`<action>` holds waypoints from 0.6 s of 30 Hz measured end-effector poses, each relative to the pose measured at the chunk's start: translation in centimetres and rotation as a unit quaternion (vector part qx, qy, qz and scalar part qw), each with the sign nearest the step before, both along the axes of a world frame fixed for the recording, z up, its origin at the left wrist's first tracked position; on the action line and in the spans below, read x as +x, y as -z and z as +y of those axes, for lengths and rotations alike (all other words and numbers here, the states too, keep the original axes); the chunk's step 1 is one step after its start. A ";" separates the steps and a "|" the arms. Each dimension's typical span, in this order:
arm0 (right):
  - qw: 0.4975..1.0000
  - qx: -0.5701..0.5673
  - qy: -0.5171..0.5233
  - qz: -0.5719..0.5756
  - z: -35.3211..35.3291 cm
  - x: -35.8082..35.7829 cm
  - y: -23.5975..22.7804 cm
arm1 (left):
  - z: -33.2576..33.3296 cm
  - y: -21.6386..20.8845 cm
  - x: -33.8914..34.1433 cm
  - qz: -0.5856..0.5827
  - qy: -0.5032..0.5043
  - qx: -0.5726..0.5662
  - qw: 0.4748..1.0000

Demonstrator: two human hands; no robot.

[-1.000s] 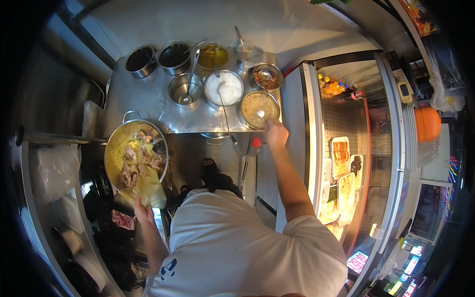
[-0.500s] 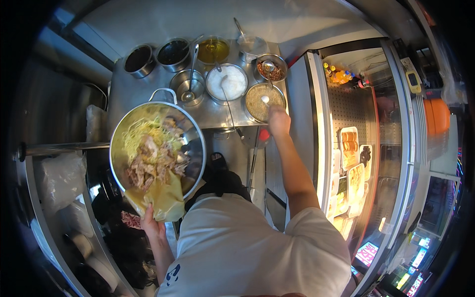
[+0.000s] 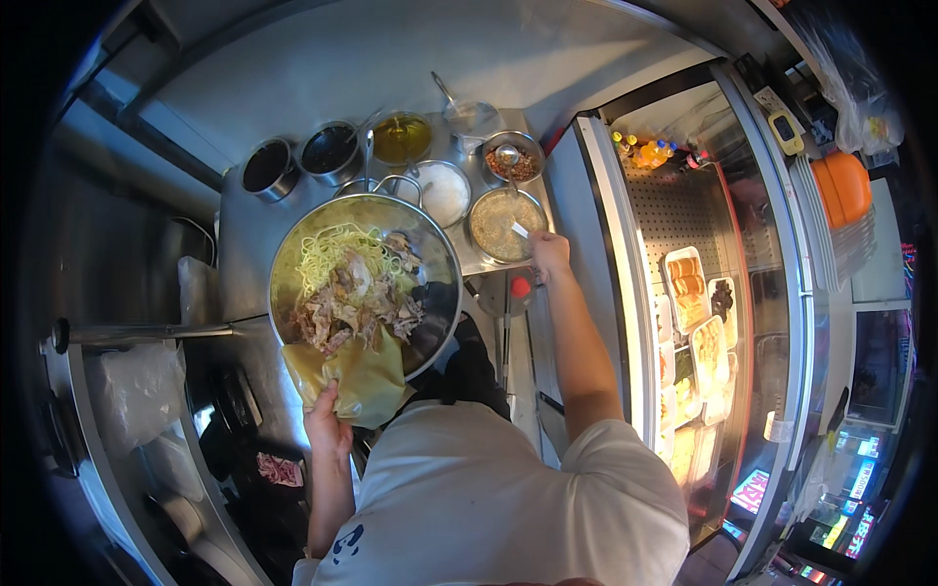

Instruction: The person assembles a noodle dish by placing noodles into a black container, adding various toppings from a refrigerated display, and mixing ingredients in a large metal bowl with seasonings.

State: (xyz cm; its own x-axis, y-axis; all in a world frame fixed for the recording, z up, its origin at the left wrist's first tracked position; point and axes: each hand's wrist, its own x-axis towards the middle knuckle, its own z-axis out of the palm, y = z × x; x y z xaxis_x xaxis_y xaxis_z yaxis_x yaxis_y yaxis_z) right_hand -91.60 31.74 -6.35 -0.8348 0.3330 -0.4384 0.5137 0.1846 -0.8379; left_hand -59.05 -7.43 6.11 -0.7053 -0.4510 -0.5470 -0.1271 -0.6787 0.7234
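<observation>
At the near rim of a wide steel bowl (image 3: 451, 293), my left hand (image 3: 327, 418) is closed on a smooth yellow sheet (image 3: 366, 386) draped over that rim. Whether the bowl's edge is gripped beneath the sheet is hidden. Pale yellow noodles (image 3: 337, 254) and shredded meat (image 3: 352, 308) lie in the bowl, which is in front of the counter and overlaps its edge in view. My right hand (image 3: 550, 256) is closed on the handle of a small spoon (image 3: 520, 230), at the near right side of a steel pot (image 3: 476, 237) of light brown granular seasoning.
On the steel counter (image 3: 234, 234) stand pots of dark sauce (image 3: 330, 151), yellow oil (image 3: 403, 139), white powder (image 3: 440, 192) and reddish nuts (image 3: 513, 161). A lit display case (image 3: 684, 215) with food trays stands at the right. A shelf rack (image 3: 137, 391) with plastic bags is at the left.
The bowl and my left hand have shifted right, and the bowl now covers most of the ladle pot. The spoon in my right hand has moved nearer to the pot's near rim.
</observation>
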 end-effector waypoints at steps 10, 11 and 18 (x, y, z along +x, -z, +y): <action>0.996 -0.090 0.009 0.015 1.4 0.1 -4.0 | 3.1 -0.5 -4.7 -0.010 0.011 0.013 1.000; 0.996 -0.083 -0.003 0.045 2.1 0.2 -4.3 | 3.3 -0.2 -5.0 -0.010 0.020 0.015 1.000; 0.966 -0.104 -0.123 0.203 -2.7 0.4 -16.5 | 4.9 -1.7 -7.4 0.016 0.007 0.057 0.998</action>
